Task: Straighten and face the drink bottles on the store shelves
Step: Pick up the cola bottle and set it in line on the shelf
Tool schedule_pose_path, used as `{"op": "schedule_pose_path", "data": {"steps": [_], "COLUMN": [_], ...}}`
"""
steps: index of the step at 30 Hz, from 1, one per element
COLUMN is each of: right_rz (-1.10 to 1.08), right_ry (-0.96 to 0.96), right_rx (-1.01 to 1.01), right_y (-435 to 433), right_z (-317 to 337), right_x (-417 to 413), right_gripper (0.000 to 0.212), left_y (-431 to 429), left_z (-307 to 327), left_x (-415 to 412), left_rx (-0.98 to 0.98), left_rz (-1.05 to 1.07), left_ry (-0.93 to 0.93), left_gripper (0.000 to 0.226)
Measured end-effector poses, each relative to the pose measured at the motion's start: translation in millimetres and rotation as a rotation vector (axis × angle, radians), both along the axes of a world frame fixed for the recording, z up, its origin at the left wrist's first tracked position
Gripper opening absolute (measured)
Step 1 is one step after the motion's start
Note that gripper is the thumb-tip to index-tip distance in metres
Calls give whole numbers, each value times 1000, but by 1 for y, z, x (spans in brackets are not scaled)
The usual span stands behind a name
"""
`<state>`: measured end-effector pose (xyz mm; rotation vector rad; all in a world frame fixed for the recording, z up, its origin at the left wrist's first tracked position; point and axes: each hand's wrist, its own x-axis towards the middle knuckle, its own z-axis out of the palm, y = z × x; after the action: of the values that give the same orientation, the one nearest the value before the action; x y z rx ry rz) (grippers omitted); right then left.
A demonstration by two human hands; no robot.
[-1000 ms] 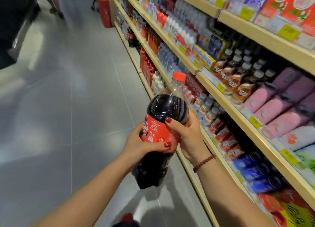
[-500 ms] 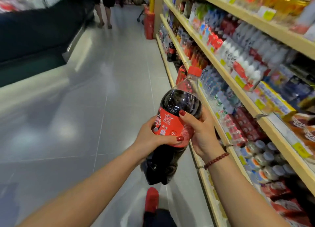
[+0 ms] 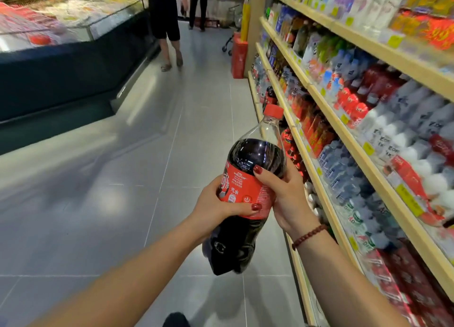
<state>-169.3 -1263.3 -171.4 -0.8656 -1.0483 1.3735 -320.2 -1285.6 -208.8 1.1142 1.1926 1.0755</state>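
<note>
A large cola bottle [image 3: 255, 154] with a red cap and red label hangs over the aisle floor, tilted with its cap toward the shelves. My left hand [image 3: 211, 206] grips its left side at the label, thumb across the front. My right hand [image 3: 286, 199] grips the right side, thumb on the dark shoulder above the label. Wooden shelves [image 3: 326, 108] run along the right, packed with drink bottles [image 3: 348, 179] in red, white and blue.
A dark chest freezer [image 3: 73, 64] lines the left of the grey tiled aisle. Two people [image 3: 167, 22] stand farther down the aisle. A red box [image 3: 238, 56] and a cart stand at the shelf end. My shoe tip [image 3: 175, 320] shows at the bottom.
The view has swung left and down the aisle, bringing the freezer and people into sight. Both hands keep the same grip on the cola bottle.
</note>
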Motion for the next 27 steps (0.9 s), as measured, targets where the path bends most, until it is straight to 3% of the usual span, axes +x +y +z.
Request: {"op": "schedule_pose_path", "data": {"steps": [9, 14, 27], "right_rz": [-53, -82, -106], "right_ry": [-33, -31, -33], "right_rx": [-59, -76, -148], "right_y": [176, 274, 525], "right_z": [-25, -25, -48], "right_x": [-41, -68, -71], "right_gripper": [64, 50, 62], "left_y": [178, 283, 536], "left_z": [-23, -22, -46], "left_x": [-40, -69, -72], "left_rx": [-63, -94, -151], "left_rz": [-35, -77, -83], "left_ry": [-19, 1, 29], "left_gripper": [82, 84, 85]}}
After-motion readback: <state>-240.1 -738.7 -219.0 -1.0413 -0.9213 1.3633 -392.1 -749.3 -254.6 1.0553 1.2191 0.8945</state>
